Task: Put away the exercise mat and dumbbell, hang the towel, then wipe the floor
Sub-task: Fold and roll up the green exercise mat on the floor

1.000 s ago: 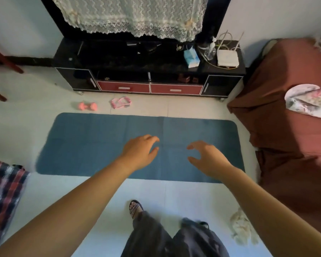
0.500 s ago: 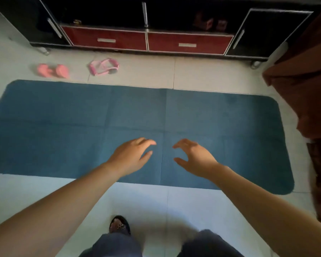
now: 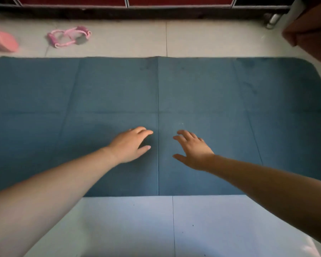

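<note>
Mat (image 3: pixel 202 89), flat on the tiled floor (image 3: pixel 137 229) before a cabinet, is reached for by left hand (image 3: pixel 130 145) and right hand (image 3: pixel 193 151), fingers loosely spread and empty; being judged light and floppy, it is best gripped along an edge.

Bare forearms, seemingly no sleeves.

Dim, soft light; wide-angle edge distortion.

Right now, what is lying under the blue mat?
The blue mat lies flat on the pale floor tiles. Tiles show along its edges; whatever is directly beneath stays covered.
</note>
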Demonstrator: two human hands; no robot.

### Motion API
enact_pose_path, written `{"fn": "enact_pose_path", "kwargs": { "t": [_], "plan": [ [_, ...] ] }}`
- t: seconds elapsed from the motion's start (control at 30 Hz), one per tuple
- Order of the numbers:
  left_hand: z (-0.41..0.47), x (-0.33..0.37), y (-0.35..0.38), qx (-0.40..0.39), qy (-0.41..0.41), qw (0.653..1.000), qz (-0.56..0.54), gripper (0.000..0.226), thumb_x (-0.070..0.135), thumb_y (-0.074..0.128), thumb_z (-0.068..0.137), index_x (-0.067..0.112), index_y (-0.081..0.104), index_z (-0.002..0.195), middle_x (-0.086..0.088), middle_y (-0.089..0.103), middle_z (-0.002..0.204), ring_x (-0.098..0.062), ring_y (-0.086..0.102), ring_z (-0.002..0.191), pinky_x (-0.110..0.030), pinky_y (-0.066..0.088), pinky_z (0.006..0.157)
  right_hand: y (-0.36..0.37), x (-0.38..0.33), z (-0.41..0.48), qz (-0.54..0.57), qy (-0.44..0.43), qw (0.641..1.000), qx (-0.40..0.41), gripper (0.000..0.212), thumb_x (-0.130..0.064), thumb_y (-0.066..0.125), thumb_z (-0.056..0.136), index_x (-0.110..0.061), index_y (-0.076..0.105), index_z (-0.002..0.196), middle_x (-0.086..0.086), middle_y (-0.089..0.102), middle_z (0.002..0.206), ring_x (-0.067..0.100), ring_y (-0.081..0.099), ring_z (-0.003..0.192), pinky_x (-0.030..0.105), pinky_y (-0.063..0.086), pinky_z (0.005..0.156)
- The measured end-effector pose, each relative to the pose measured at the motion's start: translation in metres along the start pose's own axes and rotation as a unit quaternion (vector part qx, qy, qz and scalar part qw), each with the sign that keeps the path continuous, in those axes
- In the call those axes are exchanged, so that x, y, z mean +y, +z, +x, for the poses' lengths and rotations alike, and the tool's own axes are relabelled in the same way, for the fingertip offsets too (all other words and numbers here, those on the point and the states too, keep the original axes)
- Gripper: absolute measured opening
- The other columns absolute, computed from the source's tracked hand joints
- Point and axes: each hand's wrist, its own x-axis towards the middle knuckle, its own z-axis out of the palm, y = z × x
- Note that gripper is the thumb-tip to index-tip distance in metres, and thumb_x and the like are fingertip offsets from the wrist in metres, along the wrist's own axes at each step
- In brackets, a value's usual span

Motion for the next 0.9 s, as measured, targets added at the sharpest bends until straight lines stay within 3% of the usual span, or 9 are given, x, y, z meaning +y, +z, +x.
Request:
{"fn": "enact_pose_path", "kwargs": {
  "t": [0.1, 0.23, 0.3, 0.43, 0.57, 0.67, 0.77, 0.9],
  "plan": [
    [-0.008, 0.018, 0.021, -0.049, 0.019, 0.998, 0.024, 0.060, 0.044, 0.054, 0.089, 0.022, 0.032, 0.141, 0.000, 0.033, 0.146, -0.024, 0.039, 0.130, -0.036, 0.037, 0.103, 0.019, -0.010, -0.016, -0.003, 0.009, 1.000, -0.007, 0.064, -0.045, 0.053, 0.089, -0.017, 0.029, 0.141, 0.004, 0.017, 0.153, 0.024, 0.015, 0.140, 0.042, 0.025, 0.109],
    [-0.007, 0.031, 0.055, -0.133, 0.029, 0.984, 0.112, 0.078, 0.050, 0.059, 0.083, 0.019, 0.023, 0.145, -0.005, 0.012, 0.156, -0.026, 0.016, 0.143, -0.052, 0.031, 0.108, 0.048, -0.023, -0.016, -0.028, -0.005, 0.999, -0.019, 0.070, -0.047, 0.050, 0.090, -0.017, 0.020, 0.145, 0.004, 0.004, 0.156, 0.027, 0.003, 0.143, 0.047, 0.018, 0.114],
    [-0.012, 0.035, 0.061, -0.138, 0.011, 0.987, 0.080, 0.080, 0.051, 0.058, 0.084, 0.018, 0.021, 0.146, -0.005, 0.008, 0.157, -0.027, 0.013, 0.143, -0.051, 0.031, 0.108, 0.053, -0.022, -0.017, 0.004, 0.018, 1.000, -0.018, 0.071, -0.047, 0.051, 0.090, -0.017, 0.018, 0.146, 0.003, 0.002, 0.157, 0.026, 0.002, 0.144, 0.048, 0.017, 0.114],
    [-0.043, 0.031, 0.074, -0.195, 0.008, 0.978, 0.077, 0.080, 0.051, 0.055, 0.086, 0.023, 0.015, 0.148, -0.001, 0.004, 0.158, -0.025, 0.009, 0.144, -0.050, 0.030, 0.109, 0.064, -0.006, -0.034, -0.052, 0.013, 0.994, -0.096, 0.075, -0.048, 0.047, 0.091, -0.018, 0.009, 0.149, 0.000, -0.007, 0.157, 0.026, -0.005, 0.144, 0.052, 0.014, 0.114],
    [-0.062, 0.016, 0.076, -0.194, -0.006, 0.979, 0.065, 0.080, 0.051, 0.055, 0.086, 0.024, 0.012, 0.149, 0.000, 0.001, 0.158, -0.024, 0.008, 0.144, -0.050, 0.030, 0.109, 0.069, -0.008, -0.040, -0.065, -0.006, 0.989, -0.136, 0.079, -0.048, 0.050, 0.090, -0.017, 0.008, 0.149, 0.001, -0.009, 0.157, 0.027, -0.003, 0.144, 0.051, 0.022, 0.112],
    [-0.062, 0.008, 0.073, -0.168, -0.018, 0.985, 0.024, 0.082, 0.051, 0.056, 0.086, 0.024, 0.012, 0.149, 0.002, 0.005, 0.158, -0.021, 0.011, 0.144, -0.039, 0.025, 0.113, 0.073, -0.028, -0.034, -0.025, -0.020, 0.993, -0.113, 0.076, -0.047, 0.052, 0.089, -0.016, 0.014, 0.147, 0.001, -0.002, 0.156, 0.025, 0.002, 0.144, 0.048, 0.028, 0.110],
    [-0.059, 0.001, 0.080, -0.166, -0.034, 0.985, -0.019, 0.088, 0.052, 0.060, 0.083, 0.023, 0.012, 0.150, 0.003, 0.003, 0.158, -0.019, 0.008, 0.145, -0.033, 0.018, 0.116, 0.087, -0.037, -0.038, 0.016, -0.005, 0.994, -0.107, 0.072, -0.046, 0.050, 0.091, -0.015, 0.018, 0.147, 0.003, 0.001, 0.157, 0.024, 0.000, 0.144, 0.046, 0.019, 0.115],
    [-0.065, 0.002, 0.097, -0.174, -0.035, 0.984, 0.007, 0.097, 0.056, 0.061, 0.080, 0.020, 0.004, 0.150, 0.004, -0.010, 0.158, -0.021, -0.005, 0.145, -0.041, 0.023, 0.115, 0.109, -0.018, -0.055, -0.037, -0.036, 0.995, -0.088, 0.079, -0.053, 0.045, 0.091, -0.014, 0.009, 0.149, 0.005, -0.009, 0.158, 0.023, -0.008, 0.145, 0.042, 0.004, 0.119]
  ]
}}
